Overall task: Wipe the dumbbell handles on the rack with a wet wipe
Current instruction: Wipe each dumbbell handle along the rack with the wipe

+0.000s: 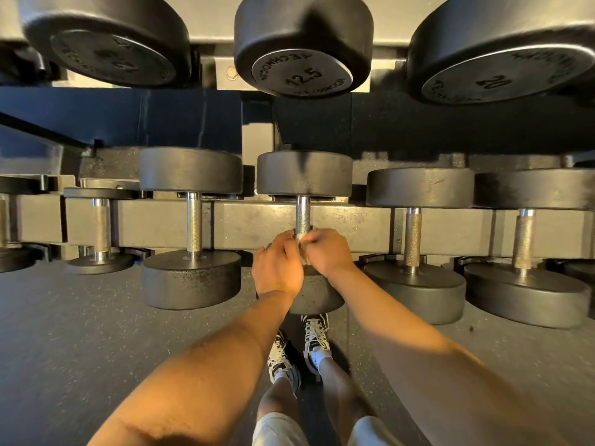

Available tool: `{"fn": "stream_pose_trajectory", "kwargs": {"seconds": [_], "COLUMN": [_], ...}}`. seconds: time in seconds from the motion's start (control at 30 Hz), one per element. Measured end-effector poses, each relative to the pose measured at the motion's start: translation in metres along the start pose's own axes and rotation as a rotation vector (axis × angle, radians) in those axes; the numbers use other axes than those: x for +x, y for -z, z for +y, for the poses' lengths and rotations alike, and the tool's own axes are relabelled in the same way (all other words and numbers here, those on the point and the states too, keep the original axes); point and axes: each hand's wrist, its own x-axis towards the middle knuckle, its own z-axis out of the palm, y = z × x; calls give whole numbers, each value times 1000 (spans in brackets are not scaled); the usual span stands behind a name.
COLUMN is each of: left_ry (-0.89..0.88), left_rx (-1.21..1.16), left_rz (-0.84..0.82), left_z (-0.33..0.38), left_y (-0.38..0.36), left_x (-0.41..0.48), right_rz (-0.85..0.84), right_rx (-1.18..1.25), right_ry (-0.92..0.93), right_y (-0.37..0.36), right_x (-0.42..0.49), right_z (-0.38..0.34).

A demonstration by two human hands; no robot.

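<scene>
Black-and-white sneakers (315, 341) stand on the speckled floor (80, 333) below the rack's front edge. Both hands, the left hand (277, 268) and the right hand (326, 251), meet with fingers curled, pinching a white wet wipe (302, 237) around the near end of the middle dumbbell's handle (303, 212) on the lower rack (251, 223). On the tier above sits a 12.5 dumbbell (302, 75).

dumbbell handle (302, 214) | knurled steel, racked | wet wipe (302, 238) wrapped round near end
</scene>
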Motion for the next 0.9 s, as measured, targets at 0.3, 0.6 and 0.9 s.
{"fn": "stream_pose_trajectory", "kwargs": {"seconds": [0.3,0.6,0.9], "left_ry": [-7,1,4], "left_rx": [3,-23,-32], "left_rz": [19,7,15], "left_z": [-9,-7,-9], "left_y": [-6,-3,-3], "left_x": [5,2,2], "right_rz": [252,-34,89], "right_rx": [171,-96,139], "right_ry": [100,6,99], "right_y": [12,-7,22], "right_x": [14,-7,11], "right_z": [-26,8,-11]}}
